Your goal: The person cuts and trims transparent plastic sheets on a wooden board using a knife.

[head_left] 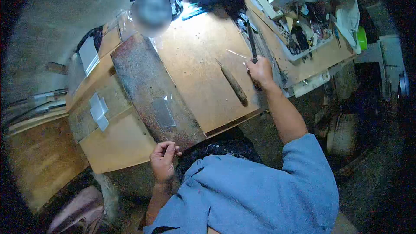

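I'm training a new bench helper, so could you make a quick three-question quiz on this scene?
1. Multiple choice. Which thing is the right hand at?
A) The white power strip
B) The long dark tool
C) The green round item
2. True or false. The clear sheet lies on the dark mottled board.
3. Fill in "toward" or "away from". The brown tapered tool lies with its thin tip pointing ____ the blue shirt.

Key:
1. B
2. True
3. away from
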